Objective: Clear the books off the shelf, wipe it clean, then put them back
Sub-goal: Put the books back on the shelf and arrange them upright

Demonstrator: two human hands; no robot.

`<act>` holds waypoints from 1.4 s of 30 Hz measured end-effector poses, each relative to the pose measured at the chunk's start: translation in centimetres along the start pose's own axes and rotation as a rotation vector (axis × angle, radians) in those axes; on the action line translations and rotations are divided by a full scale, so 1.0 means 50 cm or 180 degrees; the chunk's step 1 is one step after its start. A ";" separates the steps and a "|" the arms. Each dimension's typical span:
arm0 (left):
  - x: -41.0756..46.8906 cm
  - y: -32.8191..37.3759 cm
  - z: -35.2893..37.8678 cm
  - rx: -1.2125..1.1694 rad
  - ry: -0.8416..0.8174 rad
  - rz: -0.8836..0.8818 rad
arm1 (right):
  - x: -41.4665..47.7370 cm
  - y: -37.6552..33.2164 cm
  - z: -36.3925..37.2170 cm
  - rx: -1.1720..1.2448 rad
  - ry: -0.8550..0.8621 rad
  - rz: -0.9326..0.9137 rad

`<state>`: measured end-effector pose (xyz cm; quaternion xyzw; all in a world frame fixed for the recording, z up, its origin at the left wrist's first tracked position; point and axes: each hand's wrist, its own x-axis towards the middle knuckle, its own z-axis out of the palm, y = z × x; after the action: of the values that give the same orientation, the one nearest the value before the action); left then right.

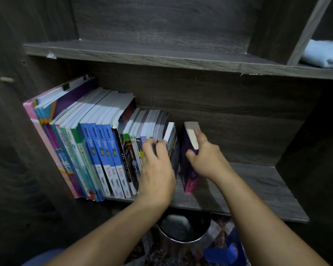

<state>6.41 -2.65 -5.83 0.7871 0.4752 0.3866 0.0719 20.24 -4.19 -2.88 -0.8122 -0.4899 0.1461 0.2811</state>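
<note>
The right hand (204, 156) grips one purple book (189, 181); the left hand (158, 166) hooks its fingers over the book row (104, 150), which includes four blue books.

Two shelf boards show: one upper shelf (161, 54) and one lower shelf (258, 189). There is one row of books (142, 121), packed too tightly to count in full. Four of these are blue fokus books (102, 150), and one is a pink folder (44, 143). One purple book (188, 169) stands apart. Two hands appear, one left hand (156, 169) and one right hand (204, 156). Also two binder clips (65, 86), one folded cloth (323, 54) and one round bin (183, 229).
</note>
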 end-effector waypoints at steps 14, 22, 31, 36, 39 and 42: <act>0.028 -0.024 -0.089 0.1278 -0.1046 0.0342 | 0.002 -0.031 0.027 -0.0132 0.0200 -0.0251; 0.034 -0.029 -0.191 0.1821 -0.1593 0.0375 | 0.020 -0.027 0.061 0.1175 -0.0429 -0.0702; 0.024 -0.013 -0.212 0.1594 -0.2166 0.0340 | 0.021 -0.003 -0.008 0.0368 -0.1095 -0.0318; 0.031 0.014 -0.201 0.0965 -0.2082 0.0348 | -0.051 -0.067 -0.096 -0.0868 -0.1914 -0.0476; 0.040 0.028 -0.185 0.0574 -0.1756 0.0209 | -0.083 -0.080 -0.105 -0.1362 -0.2168 -0.0654; 0.050 0.042 -0.163 0.0151 -0.1407 -0.0047 | -0.094 -0.067 -0.089 -0.1375 -0.2212 -0.0560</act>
<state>2.96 -3.82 2.18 0.8507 0.4626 0.1928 0.1586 17.88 -8.51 2.52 -0.7099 -0.6425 0.2807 -0.0663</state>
